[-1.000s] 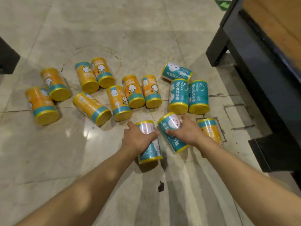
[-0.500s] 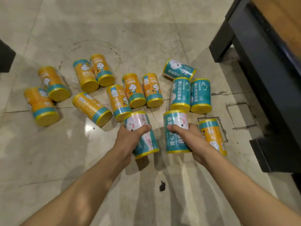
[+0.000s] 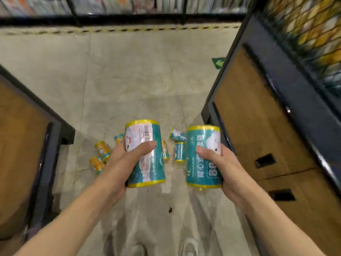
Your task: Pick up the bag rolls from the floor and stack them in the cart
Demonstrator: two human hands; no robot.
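Note:
My left hand [image 3: 122,163] grips a teal bag roll with yellow ends [image 3: 147,163], held upright high above the floor. In my right hand [image 3: 219,163] is a second teal bag roll [image 3: 203,145], also upright. Far below, several rolls still lie on the floor: orange rolls [image 3: 102,148] at the left, a teal roll [image 3: 179,151] between my hands, another teal roll [image 3: 177,135] behind it. Others are hidden behind the held rolls. No cart is clearly in view.
Dark-framed wooden shelving [image 3: 258,126] rises at the right, with a wire mesh rack [image 3: 304,34] above it. Another wooden unit [image 3: 22,145] stands at the left. Shelves of goods [image 3: 129,6] line the far side beyond a striped floor line. A dark spot [image 3: 170,209] marks the floor.
Both hands have lifted their teal rolls off the floor, and the view has risen far above the remaining rolls, now showing the aisle and shelving.

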